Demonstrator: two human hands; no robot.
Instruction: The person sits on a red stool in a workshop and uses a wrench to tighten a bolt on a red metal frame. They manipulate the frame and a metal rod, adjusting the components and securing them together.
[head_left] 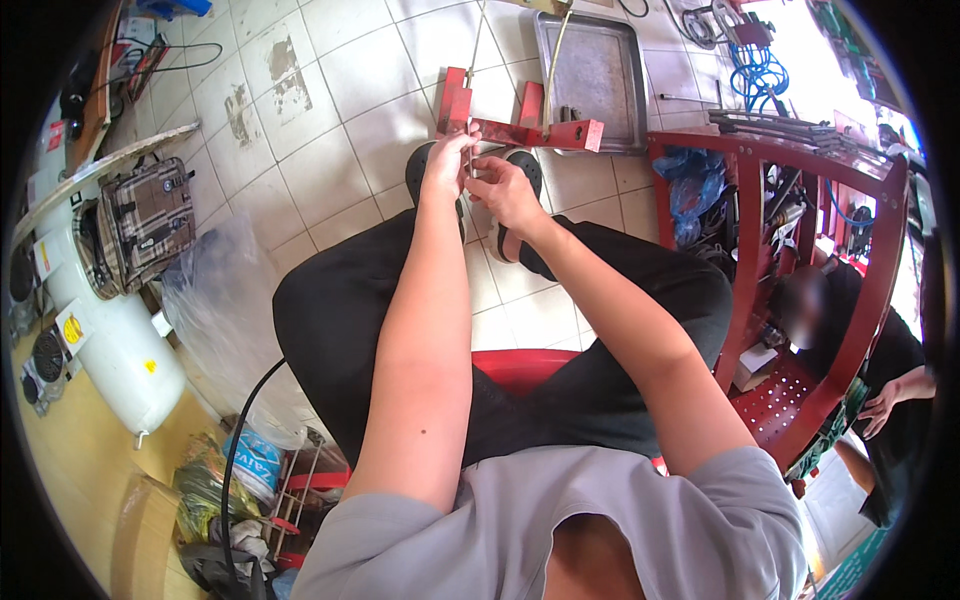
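left hand [447, 160] is pinching a thin metal rod [470, 150] by the red bracket [520, 130] | right hand [503, 190] is gripping it lower | advice: keeping the rod upright, steady over the tiled floor [330, 160]

Left side of view: white cylindrical tank [110, 345] lying near the left wall, carrying a round yellow label [72, 329], a small yellow sticker [150, 366] and a pale rectangular label [44, 256] near its upper end. Clear plastic bag [220, 300] just beside it on the floor. Blue-and-white printed package [255, 462] at lower left, among clutter.
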